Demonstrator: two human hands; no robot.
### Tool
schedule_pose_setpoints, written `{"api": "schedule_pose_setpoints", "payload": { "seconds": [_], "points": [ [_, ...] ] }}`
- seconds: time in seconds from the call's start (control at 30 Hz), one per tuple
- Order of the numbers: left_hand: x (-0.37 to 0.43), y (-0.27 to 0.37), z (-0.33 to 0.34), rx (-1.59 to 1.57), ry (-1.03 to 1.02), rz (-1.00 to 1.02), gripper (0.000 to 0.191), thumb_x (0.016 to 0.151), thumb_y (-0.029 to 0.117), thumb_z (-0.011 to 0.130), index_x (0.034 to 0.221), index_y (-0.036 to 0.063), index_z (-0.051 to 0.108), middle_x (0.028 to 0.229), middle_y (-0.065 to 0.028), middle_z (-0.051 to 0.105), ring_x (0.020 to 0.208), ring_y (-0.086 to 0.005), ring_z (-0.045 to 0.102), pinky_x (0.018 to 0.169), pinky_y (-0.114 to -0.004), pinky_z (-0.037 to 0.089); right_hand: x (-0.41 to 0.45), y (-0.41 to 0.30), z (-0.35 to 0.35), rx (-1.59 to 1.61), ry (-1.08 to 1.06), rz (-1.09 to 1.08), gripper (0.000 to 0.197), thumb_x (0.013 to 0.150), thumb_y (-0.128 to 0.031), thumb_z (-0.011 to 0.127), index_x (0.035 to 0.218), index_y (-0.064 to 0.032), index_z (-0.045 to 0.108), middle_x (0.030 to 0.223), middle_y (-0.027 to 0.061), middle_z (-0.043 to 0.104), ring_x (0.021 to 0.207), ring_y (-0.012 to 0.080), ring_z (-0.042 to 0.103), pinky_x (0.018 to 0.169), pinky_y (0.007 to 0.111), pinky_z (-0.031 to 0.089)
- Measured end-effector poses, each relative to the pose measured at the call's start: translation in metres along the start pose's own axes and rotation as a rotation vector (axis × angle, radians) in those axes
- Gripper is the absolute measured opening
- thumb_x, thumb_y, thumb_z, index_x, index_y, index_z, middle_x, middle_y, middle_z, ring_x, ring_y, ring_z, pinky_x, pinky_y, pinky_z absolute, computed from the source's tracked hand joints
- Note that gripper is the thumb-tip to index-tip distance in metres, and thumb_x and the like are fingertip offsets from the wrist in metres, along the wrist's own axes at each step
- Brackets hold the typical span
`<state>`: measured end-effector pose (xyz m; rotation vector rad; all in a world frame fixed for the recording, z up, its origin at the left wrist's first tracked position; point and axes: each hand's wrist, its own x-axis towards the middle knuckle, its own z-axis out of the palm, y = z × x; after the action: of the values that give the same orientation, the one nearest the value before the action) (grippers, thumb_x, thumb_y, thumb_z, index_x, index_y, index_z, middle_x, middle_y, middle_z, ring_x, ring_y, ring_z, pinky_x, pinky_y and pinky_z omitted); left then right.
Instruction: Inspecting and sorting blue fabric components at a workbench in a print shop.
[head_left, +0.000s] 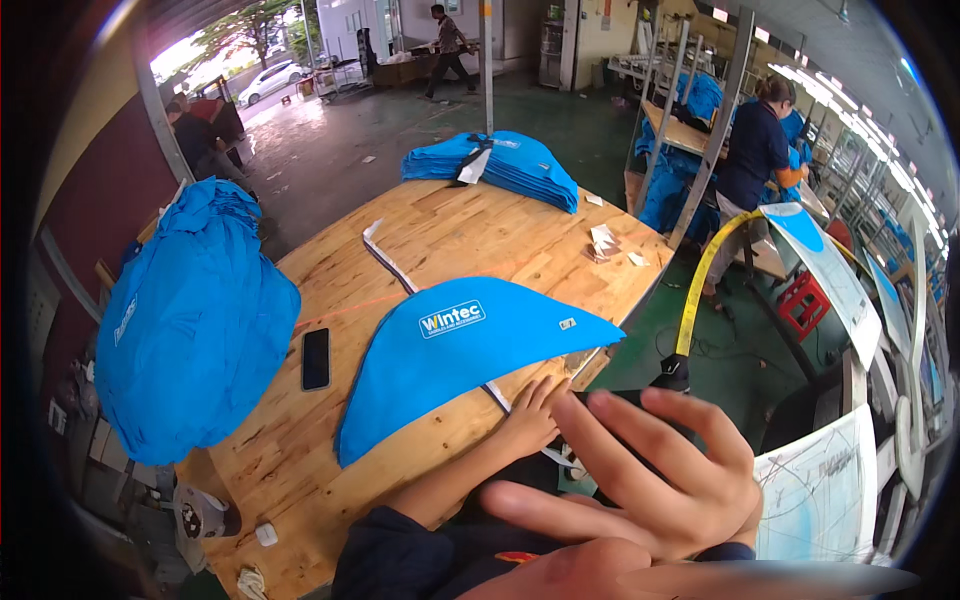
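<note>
My left hand (536, 416) rests on the near edge of the wooden table, fingers spread, with nothing seen in it. Large and close to the camera, my right hand (652, 472) is raised with its fingers apart and appears to hold nothing. A blue curved fabric piece (450, 352) with a printed Wintec logo lies flat on the table, just beyond my left hand. Under it runs a black-and-white strip (390, 262), whose ends show on both sides. A stack of similar blue pieces (517, 169), tied with a dark band, sits at the far edge.
A big blue fabric pile (199, 322) stands at the left, beside a black phone (316, 360) on the wooden table (322, 277). Paper scraps (602, 241) lie at the far right. A cup (202, 514) is at the lower left. Beyond the posts, a co-worker (754, 150) handles blue fabric.
</note>
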<state>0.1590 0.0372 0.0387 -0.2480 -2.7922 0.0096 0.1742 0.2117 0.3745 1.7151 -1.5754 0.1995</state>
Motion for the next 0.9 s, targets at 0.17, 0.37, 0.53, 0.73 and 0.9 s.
{"api": "schedule_pose_setpoints", "payload": {
  "seconds": [0.17,0.37,0.53,0.73,0.9],
  "points": [
    [-0.005,-0.007,0.028,-0.211,-0.076,0.027,0.034,0.092,0.034,0.061,0.118,0.0133,0.069,0.16,-0.0196,0.02,0.144,-0.0425,0.023,0.116,-0.054,0.021,-0.052,0.012,0.042,0.933,0.568,0.158,0.023,0.096,-0.028,0.059,0.104,-0.0134,0.075,0.1,0.0113,0.073,0.087,0.0201,0.07,0.075,0.032,0.055],
    [-0.002,-0.018,0.049,-0.179,-0.042,0.061,0.035,0.086,0.033,0.065,0.115,0.0139,0.071,0.156,-0.0203,0.029,0.142,-0.0442,0.026,0.115,-0.059,0.02,-0.025,-0.027,0.019,2.55,0.512,0.517,0.058,0.102,-0.033,0.022,0.106,0.0097,0.061,0.114,0.0292,0.059,0.112,0.041,0.055,0.105,0.046,0.038],
    [0.005,-0.009,0.026,-0.186,-0.018,0.075,0.037,0.084,0.031,0.067,0.116,0.0124,0.07,0.157,-0.0195,0.027,0.143,-0.0441,0.023,0.115,-0.057,0.02,-0.055,-0.043,0.021,2.678,0.814,0.485,0.057,0.103,-0.035,0.024,0.107,0.0089,0.061,0.112,0.0273,0.059,0.111,0.0402,0.055,0.105,0.045,0.037],
    [0.013,-0.002,0.018,-0.169,-0.176,0.058,0.038,0.09,0.032,0.061,0.123,0.0147,0.067,0.16,-0.0168,0.021,0.146,-0.0404,0.016,0.118,-0.053,0.015,-0.048,-0.04,0.055,2.779,0.979,0.042,0.052,0.105,-0.039,0.034,0.11,0.005,0.062,0.106,0.0192,0.06,0.109,0.0329,0.056,0.101,0.04,0.041],
    [0.003,-0.007,0.015,-0.175,-0.147,0.072,0.037,0.089,0.032,0.062,0.121,0.0135,0.068,0.159,-0.0167,0.022,0.146,-0.0405,0.017,0.118,-0.054,0.016,-0.057,-0.064,0.088,2.604,0.839,0.211,0.051,0.105,-0.039,0.035,0.11,0.0046,0.062,0.106,0.0184,0.06,0.108,0.0322,0.057,0.1,0.04,0.042]
  ]
}}
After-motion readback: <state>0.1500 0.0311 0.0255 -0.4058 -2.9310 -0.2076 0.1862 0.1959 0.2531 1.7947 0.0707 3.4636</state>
